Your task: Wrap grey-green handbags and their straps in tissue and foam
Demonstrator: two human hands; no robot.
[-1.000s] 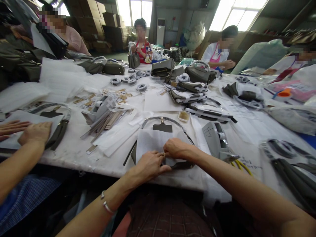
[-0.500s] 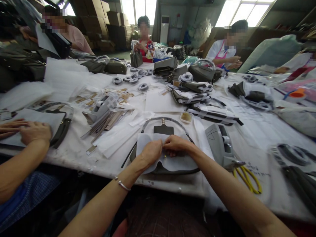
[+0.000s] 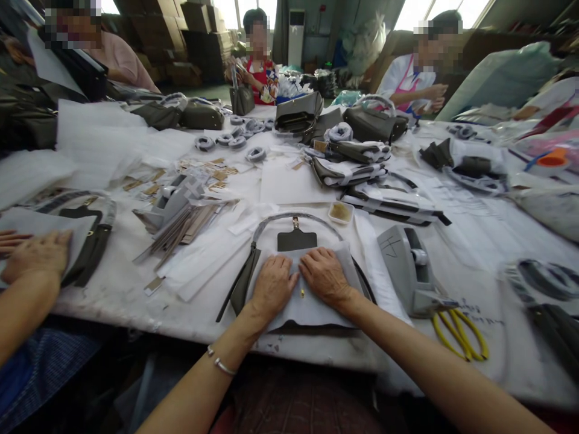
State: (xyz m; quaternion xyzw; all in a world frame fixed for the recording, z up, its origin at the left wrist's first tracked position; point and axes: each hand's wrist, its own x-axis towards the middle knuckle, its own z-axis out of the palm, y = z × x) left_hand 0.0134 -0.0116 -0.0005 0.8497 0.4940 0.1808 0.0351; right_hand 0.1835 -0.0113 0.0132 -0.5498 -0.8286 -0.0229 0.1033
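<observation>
A dark olive handbag (image 3: 242, 288) lies flat in front of me, its wrapped handle arching away from me. White tissue paper (image 3: 289, 316) covers most of its front, and a small gold clasp (image 3: 303, 293) pokes through the sheet. My left hand (image 3: 275, 280) rests flat on the left of the paper, fingers stretched out. On the other side my right hand (image 3: 325, 274) also lies flat, pressing the sheet. Above the paper's far edge shows the bag's dark flap tab (image 3: 297, 241) with a gold fitting. Both hands hold nothing.
To the right stand a grey tape dispenser (image 3: 404, 271) and yellow-handled scissors (image 3: 460, 337). Cardboard strips (image 3: 190, 226) and another tape dispenser (image 3: 169, 202) lie left. A small dish (image 3: 341, 212) sits beyond the bag. A co-worker's hands (image 3: 36, 259) work on another bag; wrapped bags (image 3: 353, 172) are stacked ahead.
My hands were pinched together over the clasp; they have parted and flattened onto the paper. The gold clasp now shows through the sheet. The view has shifted slightly.
</observation>
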